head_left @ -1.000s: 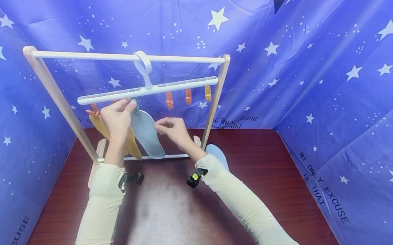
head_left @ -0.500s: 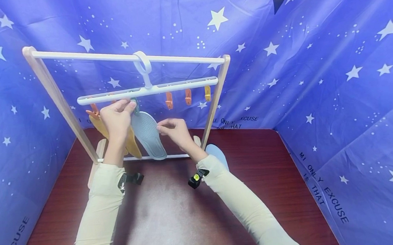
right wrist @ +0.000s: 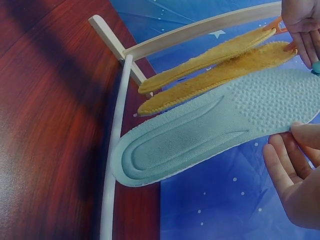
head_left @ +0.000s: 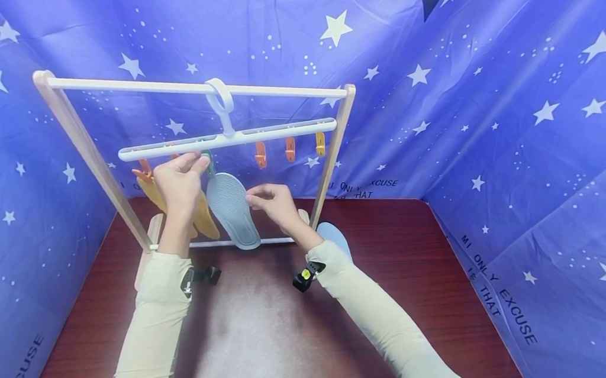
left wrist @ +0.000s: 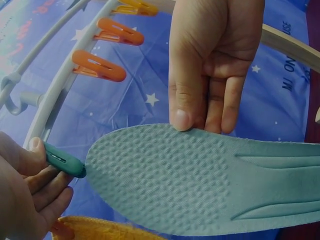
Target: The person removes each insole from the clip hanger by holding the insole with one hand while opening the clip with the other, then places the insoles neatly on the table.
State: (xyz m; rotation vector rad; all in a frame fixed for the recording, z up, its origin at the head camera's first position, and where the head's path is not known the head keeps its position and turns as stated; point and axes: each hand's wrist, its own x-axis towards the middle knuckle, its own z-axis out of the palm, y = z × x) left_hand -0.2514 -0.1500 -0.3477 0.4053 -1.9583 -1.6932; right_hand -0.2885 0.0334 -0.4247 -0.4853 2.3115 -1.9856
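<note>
- Holds green clip [left wrist: 65,161] just under hanger [head_left: 182,145], between thumb and fingers of left hand [head_left: 177,184].
- Pinches insole [head_left: 231,209] by side edge with right hand [head_left: 273,204].
- Has insole below hanger, with broad end up at green clip and long axis slanting steeply down; cannot tell whether clamped.
- Has left hand nearer hanger, right hand lower.

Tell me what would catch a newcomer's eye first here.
Probably the pale blue-green insole below the white hanger, its edge pinched by the right hand, its upper tip at the green clip in the left hand. Two mustard insoles hang further left, before a starry blue curtain.
</note>
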